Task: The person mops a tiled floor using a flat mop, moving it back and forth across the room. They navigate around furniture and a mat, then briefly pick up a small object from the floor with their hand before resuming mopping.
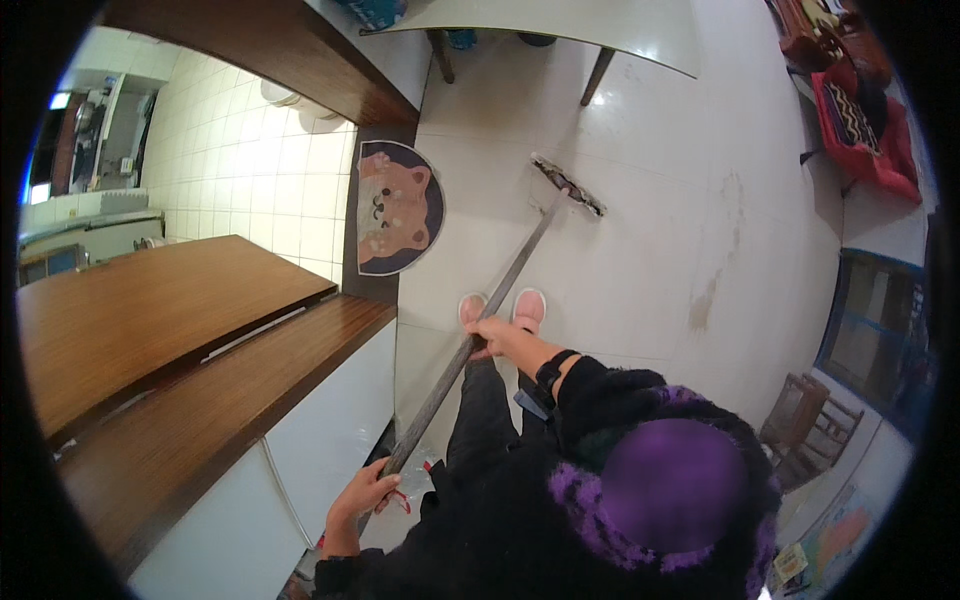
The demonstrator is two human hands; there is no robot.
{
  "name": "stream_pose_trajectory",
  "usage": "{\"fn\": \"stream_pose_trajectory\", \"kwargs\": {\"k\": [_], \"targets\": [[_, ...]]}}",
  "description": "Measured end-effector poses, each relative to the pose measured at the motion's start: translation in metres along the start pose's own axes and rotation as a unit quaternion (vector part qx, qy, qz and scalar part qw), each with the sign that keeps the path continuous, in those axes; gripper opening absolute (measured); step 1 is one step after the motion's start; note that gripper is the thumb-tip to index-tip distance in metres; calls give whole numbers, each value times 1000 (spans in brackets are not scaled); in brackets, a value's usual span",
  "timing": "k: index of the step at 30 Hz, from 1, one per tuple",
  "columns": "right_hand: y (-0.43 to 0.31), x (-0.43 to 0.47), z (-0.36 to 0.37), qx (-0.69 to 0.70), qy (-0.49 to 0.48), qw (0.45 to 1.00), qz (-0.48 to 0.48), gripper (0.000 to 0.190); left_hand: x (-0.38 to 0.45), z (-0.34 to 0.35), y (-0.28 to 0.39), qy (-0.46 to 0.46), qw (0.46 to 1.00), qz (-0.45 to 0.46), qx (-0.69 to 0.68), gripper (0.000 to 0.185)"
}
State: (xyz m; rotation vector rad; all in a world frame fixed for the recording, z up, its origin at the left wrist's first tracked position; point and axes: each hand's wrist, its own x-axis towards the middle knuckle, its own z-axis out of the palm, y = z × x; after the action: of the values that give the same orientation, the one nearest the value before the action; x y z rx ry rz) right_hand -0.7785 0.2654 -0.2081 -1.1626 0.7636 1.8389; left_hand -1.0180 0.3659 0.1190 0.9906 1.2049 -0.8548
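Note:
A floor mop with a long, greyish wooden handle (431, 405) runs slantwise across the view. Around the upper end of that handle is my left hand (364, 489), low and beside the cabinet. My right hand (491, 337), with a dark band at its wrist, grips the shaft farther down, above my feet. The narrow mop head (581, 196) rests on the pale tiled floor (645, 262), its edge dark and worn. My pink shoes (529, 309) stand just behind it, the shaft passing over the left one.
A half-round bear-face mat (397, 210) lies at the kitchen doorway. Left of me is a wood-topped white cabinet (330, 420). Ahead stands a pale table (540, 22) on wooden legs. To the right are a red-covered seat (862, 142) and a wooden chair (806, 420). A brownish streak (703, 304) marks the floor.

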Motion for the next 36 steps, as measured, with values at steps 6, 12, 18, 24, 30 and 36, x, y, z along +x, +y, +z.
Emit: {"fn": "stream_pose_trajectory", "kwargs": {"k": [6,12,18,24,30,36], "targets": [[-4,5,37,52,-82,995,31,26,-40,-26,39,133,983,-9,129,25],[-3,-8,80,170,-135,976,-12,20,-79,-71,75,199,961,30,190,48],[-53,-11,41,338,-139,928,-65,11,-25,-107,156,342,890,222,202,25],[-117,-21,-13,505,-150,833,-171,8,99,-110,301,180,820,523,-148,21],[-201,-12,-9,602,-85,775,-171,13,139,-98,445,-93,816,533,-203,21],[-290,-14,61,591,-124,769,-211,18,84,-136,540,-132,775,606,-121,24]]}}
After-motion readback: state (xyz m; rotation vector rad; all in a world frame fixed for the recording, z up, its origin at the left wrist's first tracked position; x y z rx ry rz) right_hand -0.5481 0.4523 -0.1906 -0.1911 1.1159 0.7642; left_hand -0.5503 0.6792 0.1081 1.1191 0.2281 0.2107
